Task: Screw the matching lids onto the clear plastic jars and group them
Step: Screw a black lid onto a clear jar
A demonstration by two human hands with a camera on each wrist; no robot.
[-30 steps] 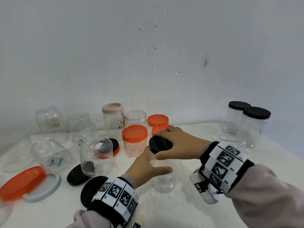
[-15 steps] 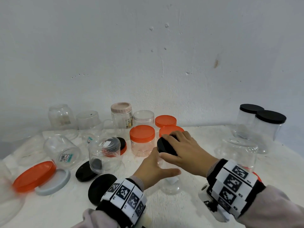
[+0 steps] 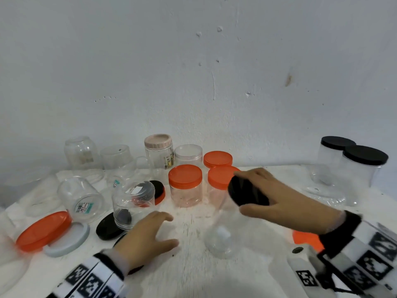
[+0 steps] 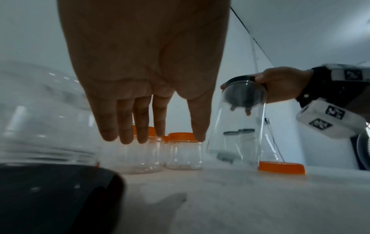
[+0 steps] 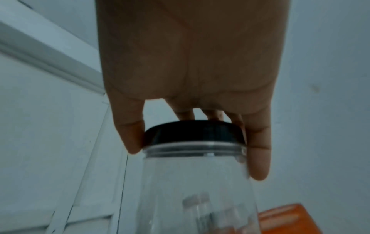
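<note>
- Clear jar [image 3: 223,224] with its black lid [image 3: 247,193] on stands tilted near the middle of the counter [image 3: 193,274]; I cannot tell whether its base touches the surface.
- My right hand [image 3: 285,203] clamps its grip on that lid from above, thumb and fingers [image 5: 258,152] curled round the rim.
- My left hand [image 3: 146,239] hovers just left of the jar, fingers [image 4: 140,126] straight and apart, holding nothing.
- Three orange-lidded jars [image 3: 185,186] sit behind; two black-lidded jars [image 3: 363,166] stand far right against the wall.
- Loose lids and uncapped jars lie on my left, among them a big orange lid [image 3: 43,231].
</note>
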